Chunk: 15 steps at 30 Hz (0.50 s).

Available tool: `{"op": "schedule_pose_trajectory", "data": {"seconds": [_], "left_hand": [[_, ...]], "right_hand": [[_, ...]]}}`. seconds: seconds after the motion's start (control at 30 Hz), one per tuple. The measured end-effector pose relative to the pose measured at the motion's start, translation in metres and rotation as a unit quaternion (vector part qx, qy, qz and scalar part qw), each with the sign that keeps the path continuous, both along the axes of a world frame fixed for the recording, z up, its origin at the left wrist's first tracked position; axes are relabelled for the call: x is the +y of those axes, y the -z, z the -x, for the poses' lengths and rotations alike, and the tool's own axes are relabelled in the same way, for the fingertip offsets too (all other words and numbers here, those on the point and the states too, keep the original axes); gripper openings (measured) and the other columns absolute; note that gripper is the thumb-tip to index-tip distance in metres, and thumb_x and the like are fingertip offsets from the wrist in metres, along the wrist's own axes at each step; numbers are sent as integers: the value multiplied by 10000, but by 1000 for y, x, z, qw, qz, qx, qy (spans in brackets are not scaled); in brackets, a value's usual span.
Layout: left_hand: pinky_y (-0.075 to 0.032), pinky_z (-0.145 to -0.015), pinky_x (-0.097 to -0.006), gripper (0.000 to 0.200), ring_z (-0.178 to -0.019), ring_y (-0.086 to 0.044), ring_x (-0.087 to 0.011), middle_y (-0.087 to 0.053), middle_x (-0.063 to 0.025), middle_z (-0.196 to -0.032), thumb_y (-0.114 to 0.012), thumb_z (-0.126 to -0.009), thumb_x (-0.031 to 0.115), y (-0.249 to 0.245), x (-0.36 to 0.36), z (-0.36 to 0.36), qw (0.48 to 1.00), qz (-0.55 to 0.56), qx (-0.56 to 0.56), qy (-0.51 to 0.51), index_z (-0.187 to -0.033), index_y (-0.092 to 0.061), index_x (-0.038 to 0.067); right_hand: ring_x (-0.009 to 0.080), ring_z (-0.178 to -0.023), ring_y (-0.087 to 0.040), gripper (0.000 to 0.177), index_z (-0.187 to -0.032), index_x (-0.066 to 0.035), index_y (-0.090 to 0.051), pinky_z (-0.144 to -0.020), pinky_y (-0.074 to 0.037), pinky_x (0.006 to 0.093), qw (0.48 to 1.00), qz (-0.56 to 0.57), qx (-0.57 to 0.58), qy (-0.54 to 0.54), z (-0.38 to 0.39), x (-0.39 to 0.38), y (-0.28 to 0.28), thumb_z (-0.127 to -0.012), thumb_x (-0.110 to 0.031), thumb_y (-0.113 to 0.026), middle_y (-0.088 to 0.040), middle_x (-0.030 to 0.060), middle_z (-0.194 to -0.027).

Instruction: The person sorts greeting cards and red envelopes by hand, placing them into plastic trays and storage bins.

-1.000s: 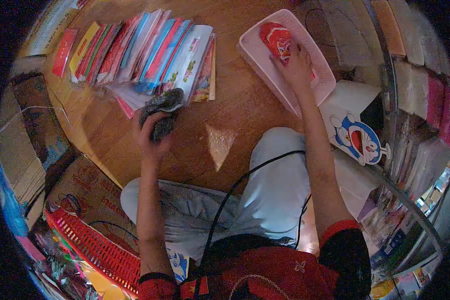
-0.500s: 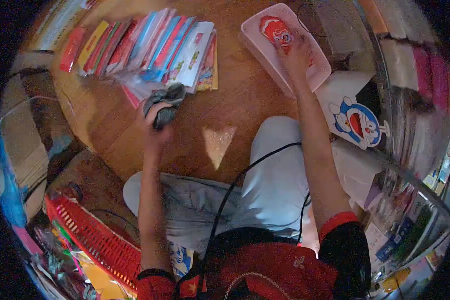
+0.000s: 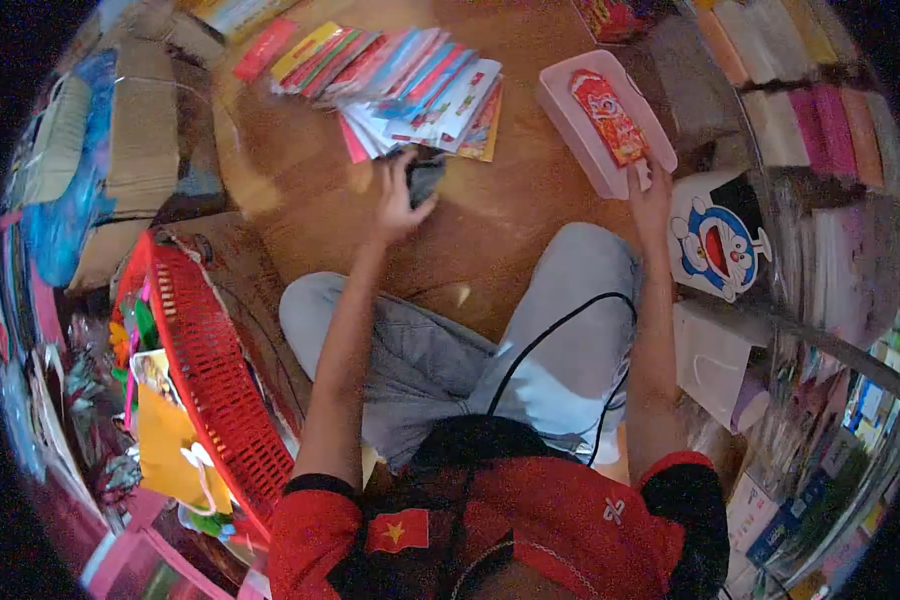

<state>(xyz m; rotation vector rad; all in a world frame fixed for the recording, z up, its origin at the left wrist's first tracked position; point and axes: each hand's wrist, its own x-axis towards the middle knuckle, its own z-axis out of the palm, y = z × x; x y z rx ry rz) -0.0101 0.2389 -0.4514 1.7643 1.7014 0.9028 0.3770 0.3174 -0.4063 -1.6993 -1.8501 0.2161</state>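
My left hand [image 3: 398, 212] grasps a dark-grey cloth-like bundle [image 3: 427, 182]. The red rectangular packet [image 3: 607, 115] extends lengthwise beyond my right hand [image 3: 652, 200], grip indeterminate.

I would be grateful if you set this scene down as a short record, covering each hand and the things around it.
Left hand: holding a dark grey bundle, material unclear
Right hand: at the pink basket's near end; grip unclear
Inside pink basket: red printed packet
Beyond left hand: overlapping row of colourful flat packets
Surface: wood-grain
Beside right forearm: Doraemon picture
Person's left side: red slatted basket
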Motion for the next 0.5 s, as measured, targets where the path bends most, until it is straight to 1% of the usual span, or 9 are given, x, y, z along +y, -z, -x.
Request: {"op": "schedule_pose_trajectory", "data": {"seconds": [0.07,0.13,0.17,0.23,0.27,0.3,0.33,0.37,0.5], "left_hand": [[-339,-954,-475,738,-1147,-395,-398,-326,-205,-1305,-694,-671,267,-8,-14,-8,997,68,28,-1,-1296,-326,134],[-276,-988,-527,776,-1161,-379,-410,-281,-207,-1353,-697,-691,341,-34,-35,-13,984,-62,167,21,-1322,-302,121],[-258,-991,-538,723,-1175,-372,-400,-286,-207,-1357,-681,-711,314,-57,-55,-13,983,-19,183,4,-1305,-328,102],[-252,-996,-527,591,-1193,-362,-386,-316,-211,-1343,-639,-750,235,-96,-115,-10,976,55,203,-51,-1258,-389,66],[-263,-997,-505,514,-1199,-359,-382,-341,-214,-1325,-614,-769,184,-109,-153,-9,970,86,207,-91,-1227,-424,50],[-280,-1001,-454,406,-1200,-357,-385,-373,-225,-1296,-550,-772,51,-112,-197,-17,976,59,97,-186,-1169,-470,28],[-283,-1005,-423,437,-1213,-345,-388,-359,-239,-1302,-478,-755,-53,-119,-243,-17,968,95,97,-209,-1184,-459,30],[-271,-1010,-428,489,-1235,-316,-396,-341,-249,-1316,-472,-735,-71,-113,-295,-19,967,97,97,-216,-1212,-445,36],[-287,-988,-430,499,-1230,-306,-405,-325,-246,-1321,-479,-750,-38,-149,-410,-53,894,351,27,-276,-1238,-432,50]], "right_hand": [[354,-984,-505,430,-1172,-37,-497,-874,-401,433,996,48,68,-7,11,-13,-18,-798,-217,-609,-525,206,-1099],[358,-997,-502,422,-1175,-42,-495,-881,-399,434,994,40,91,-50,40,-20,-43,-801,-207,-601,-525,209,-1097],[361,-1011,-500,414,-1178,-48,-494,-887,-397,434,990,30,110,-87,58,-21,-47,-805,-197,-594,-524,213,-1094],[375,-1045,-487,404,-1183,-52,-483,-899,-396,432,988,7,27,-149,87,-24,-16,-816,-192,-582,-519,224,-1099],[366,-1051,-488,379,-1171,-50,-488,-898,-395,421,971,102,64,-209,113,-29,-29,-823,-175,-573,-520,213,-1104],[357,-1058,-489,353,-1158,-48,-493,-898,-394,409,939,195,100,-267,139,-35,-44,-830,-159,-564,-520,203,-1109],[362,-1085,-466,401,-1190,-69,-468,-918,-381,419,911,222,71,-341,160,-38,-36,-814,-151,-579,-497,201,-1150],[366,-1112,-443,454,-1222,-90,-443,-939,-367,429,875,248,42,-415,177,-41,-25,-798,-144,-595,-474,198,-1191],[367,-1157,-398,564,-1278,-136,-387,-968,-341,457,837,192,-37,-512,230,-54,-3,-764,-150,-618,-395,174,-1277]]}}
